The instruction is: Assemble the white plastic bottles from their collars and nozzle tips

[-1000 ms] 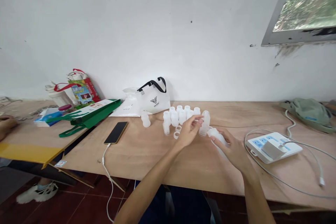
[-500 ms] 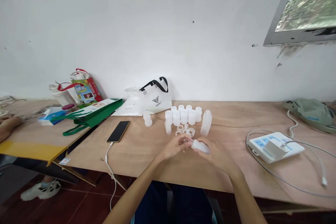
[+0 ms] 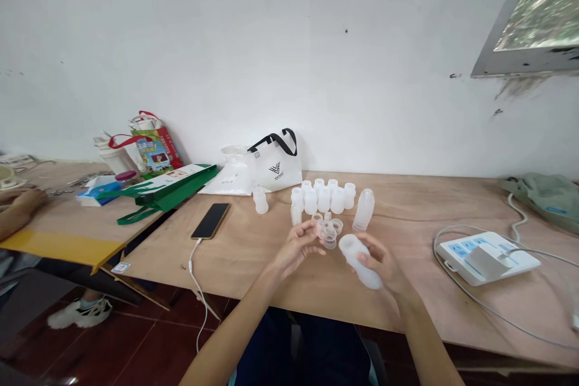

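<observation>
My right hand point(image 3: 377, 262) is wrapped round a translucent white plastic bottle point(image 3: 362, 265), which tilts with its open mouth toward my left hand. My left hand point(image 3: 296, 247) has thumb and forefinger closed at the edge of a cluster of clear rings point(image 3: 331, 242). A small clear ring point(image 3: 322, 230) seems to be between those fingertips, though its outline blends with the others; the remaining fingers curl loosely. Behind the rings stand several white bottles point(image 3: 323, 200) in rows. A taller clear bottle point(image 3: 363, 210) with a rounded top stands to their right.
A single bottle point(image 3: 260, 200) stands left, before a white tote bag point(image 3: 278, 169). A phone point(image 3: 210, 221) with a white cable lies nearer. On the right are a white power strip point(image 3: 488, 258), cables and a green cloth bag point(image 3: 543, 199). Another person's hand point(image 3: 27, 200) rests far left.
My hands have moved apart. The left hand has left the bottle mouth for the rings; the right hand has turned the bottle and brought it slightly nearer. The view has shifted a little.
</observation>
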Motion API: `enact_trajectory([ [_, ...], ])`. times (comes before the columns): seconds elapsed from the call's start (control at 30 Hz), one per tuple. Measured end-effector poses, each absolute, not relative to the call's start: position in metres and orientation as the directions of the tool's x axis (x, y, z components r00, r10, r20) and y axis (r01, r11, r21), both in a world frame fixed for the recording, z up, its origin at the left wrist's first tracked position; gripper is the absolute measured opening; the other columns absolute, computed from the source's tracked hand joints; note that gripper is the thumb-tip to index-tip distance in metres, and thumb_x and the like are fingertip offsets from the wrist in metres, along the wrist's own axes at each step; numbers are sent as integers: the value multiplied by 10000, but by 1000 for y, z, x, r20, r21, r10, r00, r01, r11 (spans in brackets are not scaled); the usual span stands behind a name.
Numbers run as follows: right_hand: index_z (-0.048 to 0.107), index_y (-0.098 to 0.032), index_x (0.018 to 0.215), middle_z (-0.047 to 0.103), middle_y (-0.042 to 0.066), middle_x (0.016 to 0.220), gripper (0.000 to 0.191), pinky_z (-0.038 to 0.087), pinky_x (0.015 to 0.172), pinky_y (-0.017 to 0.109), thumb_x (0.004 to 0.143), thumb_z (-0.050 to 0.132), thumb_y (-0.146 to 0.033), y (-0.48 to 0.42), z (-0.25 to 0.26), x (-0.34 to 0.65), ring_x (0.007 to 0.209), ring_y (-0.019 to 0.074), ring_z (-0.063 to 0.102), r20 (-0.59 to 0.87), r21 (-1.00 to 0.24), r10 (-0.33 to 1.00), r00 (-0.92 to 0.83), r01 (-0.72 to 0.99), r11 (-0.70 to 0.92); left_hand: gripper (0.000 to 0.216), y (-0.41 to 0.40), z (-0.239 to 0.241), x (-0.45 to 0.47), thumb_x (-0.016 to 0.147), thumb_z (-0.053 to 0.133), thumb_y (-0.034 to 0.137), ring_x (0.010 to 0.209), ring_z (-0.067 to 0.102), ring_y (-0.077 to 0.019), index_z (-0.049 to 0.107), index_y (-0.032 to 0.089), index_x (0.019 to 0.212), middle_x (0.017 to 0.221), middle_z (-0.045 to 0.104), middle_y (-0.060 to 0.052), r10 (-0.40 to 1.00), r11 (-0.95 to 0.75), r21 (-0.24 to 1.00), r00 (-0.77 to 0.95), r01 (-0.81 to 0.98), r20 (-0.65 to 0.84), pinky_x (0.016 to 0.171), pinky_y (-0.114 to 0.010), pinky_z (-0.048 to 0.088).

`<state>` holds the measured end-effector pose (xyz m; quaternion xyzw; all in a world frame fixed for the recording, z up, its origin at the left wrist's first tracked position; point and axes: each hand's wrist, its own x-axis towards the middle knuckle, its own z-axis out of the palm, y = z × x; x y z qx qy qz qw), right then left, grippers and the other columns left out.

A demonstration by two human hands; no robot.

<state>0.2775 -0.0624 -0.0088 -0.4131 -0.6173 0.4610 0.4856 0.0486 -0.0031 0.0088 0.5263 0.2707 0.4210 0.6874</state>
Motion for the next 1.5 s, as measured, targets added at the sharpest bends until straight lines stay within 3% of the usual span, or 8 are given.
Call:
enact_trajectory([
  [0.1, 650, -246, 1135, 708, 21, 781, 486, 535, 535, 329, 841, 701, -629, -60, -12, 282, 591, 202, 652, 164, -986, 982, -90, 5, 165, 392, 7, 23, 31, 811, 777, 517, 804, 634, -158, 659, 159, 918, 872, 636, -43, 919, -125, 967, 341, -224, 197, 704, -300, 619],
  [0.2, 674, -244, 1131, 738, 53, 891, 484, 560, 608, 337, 821, 735, -611, -58, -11, 284, 743, 241, 701, 169, -978, 986, -5, 124, 168, 351, 26, 44, 7, 873, 692, 518, 816, 647, -179, 667, 171, 926, 928, 675, -56, 894, -387, 913, 296, 128, 337, 738, -330, 615],
  [0.33, 673, -246, 1127, 751, 65, 998, 463, 577, 725, 359, 840, 709, -608, -56, -10, 282, 900, 270, 712, 188, -963, 982, -8, 194, 186, 198, 56, 71, -16, 958, 556, 353, 838, 652, -198, 654, 189, 905, 907, 707, -49, 843, -537, 620, 336, 572, 420, 763, -318, 546],
  [0.43, 676, -254, 1111, 747, 53, 1051, 422, 567, 808, 366, 861, 690, -593, -54, -11, 278, 947, 259, 704, 209, -938, 976, -53, 272, 216, 193, 75, 78, -19, 981, 489, 278, 832, 642, -200, 639, 190, 899, 923, 711, -52, 842, -533, 462, 388, 709, 375, 748, -307, 498],
  [0.67, 673, -256, 1119, 742, 47, 1071, 396, 548, 840, 368, 883, 654, -572, -55, -7, 277, 967, 252, 693, 208, -915, 970, -122, 327, 237, 168, 105, 59, 0, 972, 453, 166, 848, 636, -218, 609, 181, 914, 947, 697, -72, 797, -595, 212, 534, 776, 282, 744, -310, 454],
  [1.03, 684, -253, 1114, 738, 39, 1046, 378, 546, 783, 340, 892, 675, -559, -52, -10, 288, 944, 243, 692, 212, -940, 970, -117, 247, 235, 196, 114, 59, 4, 918, 475, 70, 886, 652, -239, 641, 169, 954, 970, 695, -94, 773, -630, 123, 605, 767, 188, 776, -314, 461],
  [1.33, 693, -246, 1129, 751, 44, 1045, 396, 550, 797, 344, 895, 670, -564, -54, -6, 290, 939, 245, 698, 201, -943, 972, -119, 246, 226, 212, 101, 61, 9, 848, 500, 14, 880, 649, -207, 622, 184, 876, 964, 697, -68, 742, -670, 131, 654, 731, 147, 782, -290, 478],
  [1.5, 688, -247, 1138, 748, 48, 1066, 394, 552, 806, 352, 897, 663, -558, -52, -9, 290, 954, 249, 697, 207, -940, 971, -117, 251, 231, 176, 100, 55, 10, 901, 496, 69, 900, 656, -221, 627, 187, 905, 972, 696, -79, 750, -661, 137, 641, 738, 165, 811, -316, 498],
])
